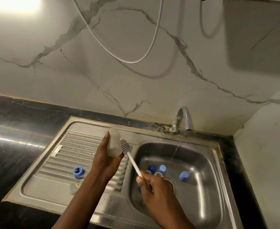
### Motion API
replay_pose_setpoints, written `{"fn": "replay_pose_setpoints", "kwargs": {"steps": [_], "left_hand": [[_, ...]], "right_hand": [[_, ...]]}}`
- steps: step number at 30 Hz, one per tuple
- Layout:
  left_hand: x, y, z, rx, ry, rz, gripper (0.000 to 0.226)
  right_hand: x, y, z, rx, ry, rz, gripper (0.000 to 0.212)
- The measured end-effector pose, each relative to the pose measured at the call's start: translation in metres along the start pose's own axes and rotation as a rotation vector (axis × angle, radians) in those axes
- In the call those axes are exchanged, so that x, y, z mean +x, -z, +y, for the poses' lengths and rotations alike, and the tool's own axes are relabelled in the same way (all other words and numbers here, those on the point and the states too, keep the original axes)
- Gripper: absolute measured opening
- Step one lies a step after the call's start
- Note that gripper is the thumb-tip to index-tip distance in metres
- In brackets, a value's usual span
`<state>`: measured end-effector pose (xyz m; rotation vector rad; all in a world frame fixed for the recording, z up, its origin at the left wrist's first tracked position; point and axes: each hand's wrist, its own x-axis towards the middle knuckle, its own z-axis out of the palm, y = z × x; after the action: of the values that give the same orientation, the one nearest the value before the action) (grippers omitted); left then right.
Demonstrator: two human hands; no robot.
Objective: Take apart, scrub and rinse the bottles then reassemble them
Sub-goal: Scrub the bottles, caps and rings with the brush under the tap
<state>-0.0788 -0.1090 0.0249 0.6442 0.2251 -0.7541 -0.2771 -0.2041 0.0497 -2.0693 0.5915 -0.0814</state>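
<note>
Over the steel sink's drainboard (79,151), the left hand (106,161) has its grip closed round a frosted bottle body (113,144), apparently steadying it for the bottle brush (125,146) clasped in the right hand (154,187), while blue caps (183,176) wait in the basin.

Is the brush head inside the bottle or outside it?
Outside: the brush has its bristle head beside the bottle, not behind its cloudy wall.

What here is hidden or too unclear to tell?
Head view only:
Bottle, lower end: covered by the left hand.
Brush handle's end: inside the right hand.
Blue parts in the sink: some behind the right hand.
Clear piece on the drainboard: too faint to identify.
</note>
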Motion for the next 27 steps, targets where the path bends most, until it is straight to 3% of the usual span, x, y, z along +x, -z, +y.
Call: {"fn": "replay_pose_setpoints", "kwargs": {"steps": [2, 5, 10, 17, 27], "left_hand": [[0.0, 0.002, 0.001, -0.024, 0.006, -0.004, 0.095], [-0.002, 0.003, -0.008, -0.012, 0.025, 0.014, 0.07], [-0.008, -0.001, -0.015, -0.03, 0.053, -0.015, 0.064], [-0.012, -0.001, -0.021, -0.035, 0.123, -0.055, 0.063], [-0.006, -0.011, -0.022, -0.153, 0.045, 0.043, 0.056]], "right_hand": [[-0.001, -0.001, 0.0, 0.014, -0.01, -0.004, 0.038], [0.005, 0.003, -0.002, -0.006, -0.015, -0.001, 0.034], [0.018, 0.006, -0.009, -0.028, -0.003, 0.023, 0.026], [0.04, -0.002, -0.003, 0.002, -0.006, 0.071, 0.043], [0.028, 0.0, -0.007, -0.012, -0.012, 0.055, 0.024]]}}
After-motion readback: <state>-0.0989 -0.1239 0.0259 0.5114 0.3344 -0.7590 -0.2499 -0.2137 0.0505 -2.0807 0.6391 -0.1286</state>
